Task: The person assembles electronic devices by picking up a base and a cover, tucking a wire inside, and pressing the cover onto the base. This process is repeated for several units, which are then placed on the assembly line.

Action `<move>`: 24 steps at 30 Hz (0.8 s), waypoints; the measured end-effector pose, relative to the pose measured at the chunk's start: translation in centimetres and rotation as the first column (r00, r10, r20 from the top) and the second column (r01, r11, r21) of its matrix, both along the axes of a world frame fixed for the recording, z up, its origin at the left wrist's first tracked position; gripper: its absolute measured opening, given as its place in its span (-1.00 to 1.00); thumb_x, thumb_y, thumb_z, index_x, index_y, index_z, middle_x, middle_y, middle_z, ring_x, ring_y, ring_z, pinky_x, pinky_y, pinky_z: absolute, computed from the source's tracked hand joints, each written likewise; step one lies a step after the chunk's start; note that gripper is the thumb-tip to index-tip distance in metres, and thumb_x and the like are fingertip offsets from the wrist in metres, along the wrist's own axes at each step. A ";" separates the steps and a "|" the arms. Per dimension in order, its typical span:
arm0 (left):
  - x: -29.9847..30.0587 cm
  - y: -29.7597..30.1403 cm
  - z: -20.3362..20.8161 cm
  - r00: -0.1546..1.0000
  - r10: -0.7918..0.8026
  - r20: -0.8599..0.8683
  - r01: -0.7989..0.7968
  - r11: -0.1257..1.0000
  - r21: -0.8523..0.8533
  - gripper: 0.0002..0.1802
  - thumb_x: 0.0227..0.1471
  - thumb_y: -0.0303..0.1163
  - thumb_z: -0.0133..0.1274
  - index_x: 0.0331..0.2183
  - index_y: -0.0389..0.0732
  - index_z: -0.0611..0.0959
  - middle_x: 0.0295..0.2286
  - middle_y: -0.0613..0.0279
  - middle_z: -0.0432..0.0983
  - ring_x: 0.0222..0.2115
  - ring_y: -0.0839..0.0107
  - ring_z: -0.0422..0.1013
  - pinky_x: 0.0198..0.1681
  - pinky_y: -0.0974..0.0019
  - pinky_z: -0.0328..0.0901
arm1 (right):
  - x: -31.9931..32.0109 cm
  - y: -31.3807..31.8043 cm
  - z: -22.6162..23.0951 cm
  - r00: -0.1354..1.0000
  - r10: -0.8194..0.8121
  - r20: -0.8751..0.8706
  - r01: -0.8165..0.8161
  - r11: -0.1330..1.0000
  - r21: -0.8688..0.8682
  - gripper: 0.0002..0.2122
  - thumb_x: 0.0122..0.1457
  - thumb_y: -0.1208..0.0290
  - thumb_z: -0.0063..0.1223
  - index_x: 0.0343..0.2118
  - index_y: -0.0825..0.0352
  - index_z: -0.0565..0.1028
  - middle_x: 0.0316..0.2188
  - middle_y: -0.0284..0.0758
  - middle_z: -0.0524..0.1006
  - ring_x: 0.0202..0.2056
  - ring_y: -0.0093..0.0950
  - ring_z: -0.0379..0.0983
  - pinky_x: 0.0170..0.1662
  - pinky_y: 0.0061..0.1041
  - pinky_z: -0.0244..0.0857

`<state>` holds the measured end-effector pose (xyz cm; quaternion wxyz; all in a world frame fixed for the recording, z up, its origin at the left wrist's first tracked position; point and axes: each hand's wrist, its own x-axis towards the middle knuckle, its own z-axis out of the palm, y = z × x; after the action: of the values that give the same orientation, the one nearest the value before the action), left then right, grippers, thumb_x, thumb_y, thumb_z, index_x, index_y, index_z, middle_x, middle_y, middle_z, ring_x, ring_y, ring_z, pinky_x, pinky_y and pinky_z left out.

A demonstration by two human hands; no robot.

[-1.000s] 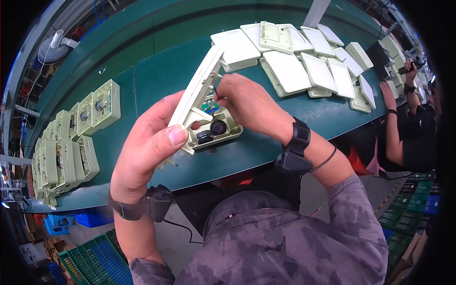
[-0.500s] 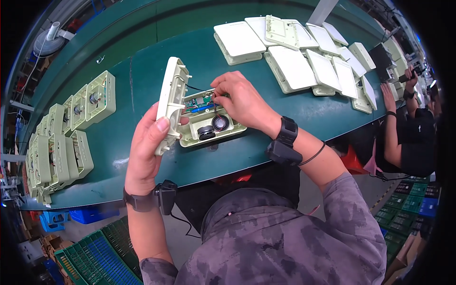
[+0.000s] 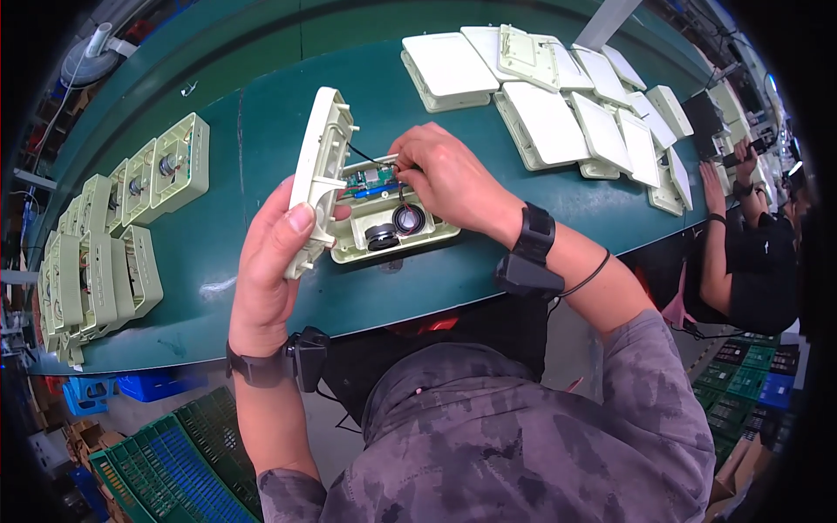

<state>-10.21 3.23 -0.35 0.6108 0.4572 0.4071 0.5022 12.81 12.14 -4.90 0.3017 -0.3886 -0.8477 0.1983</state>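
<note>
A pale green plastic housing [image 3: 443,234] lies open on the bench, its cavity facing up. Inside it are a green circuit board [image 3: 375,177], a blue cylindrical part, and two round black speakers [image 3: 408,220]. My left hand [image 3: 272,248] grips a matching cover [image 3: 316,166], holding it tilted upright at the housing's left end, thumb on its outer side. From the cover a black wire [image 3: 359,153] runs to the fingertips of my right hand [image 3: 449,174]. Those fingers are pinched together on the wire just above the board; its end is hidden by them.
Several open housings with speakers [image 3: 179,166] stand at the left of the bench [image 3: 261,131]. Stacked white-faced units [image 3: 540,122] cover the back right. Beyond them a co-worker's arm [image 3: 715,244] reaches onto the bench. Green crates [image 3: 166,462] sit on the floor at lower left.
The whole view has shifted slightly. Both hands keep their holds: the cover stays tilted in my left, and my right fingers remain pinched at the board with only a small movement.
</note>
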 end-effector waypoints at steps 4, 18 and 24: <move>-0.4 -0.1 -0.1 0.999 -0.027 -0.020 0.027 1.000 -0.006 -0.27 0.15 0.03 0.04 0.16 -0.33 0.43 -0.05 0.12 0.52 -0.06 0.40 0.46 -0.08 0.38 0.30 | 0.0 0.1 0.1 1.000 0.017 0.000 -0.017 0.998 -0.059 -0.93 0.05 0.65 0.16 -0.44 0.47 0.48 -0.21 -0.16 0.57 -0.12 -0.18 0.45 -0.04 -0.29 0.37; 0.3 0.3 0.2 0.998 0.057 -0.034 -0.059 0.997 -0.050 -0.28 0.14 0.07 0.05 0.12 -0.31 0.48 -0.09 0.16 0.54 -0.11 0.44 0.46 -0.11 0.39 0.29 | 0.1 0.7 -0.1 0.999 0.028 -0.028 -0.031 0.994 -0.109 -0.94 0.10 0.61 0.13 -0.44 0.48 0.50 -0.21 -0.13 0.60 -0.17 -0.17 0.50 -0.08 -0.30 0.39; 0.4 0.3 0.0 0.997 0.070 -0.019 -0.071 0.996 -0.060 -0.32 0.16 0.05 0.07 0.10 -0.30 0.50 -0.12 0.20 0.54 -0.13 0.46 0.46 -0.12 0.38 0.29 | 0.7 1.3 0.8 0.998 0.057 0.020 -0.051 0.974 -0.221 -0.89 0.12 0.55 0.15 -0.38 0.51 0.57 -0.23 -0.11 0.62 -0.23 -0.18 0.55 -0.14 -0.33 0.43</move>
<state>-9.84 3.53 -0.34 0.6028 0.4279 0.4431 0.5071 13.47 13.43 -4.06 0.2403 -0.3991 -0.8346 0.2940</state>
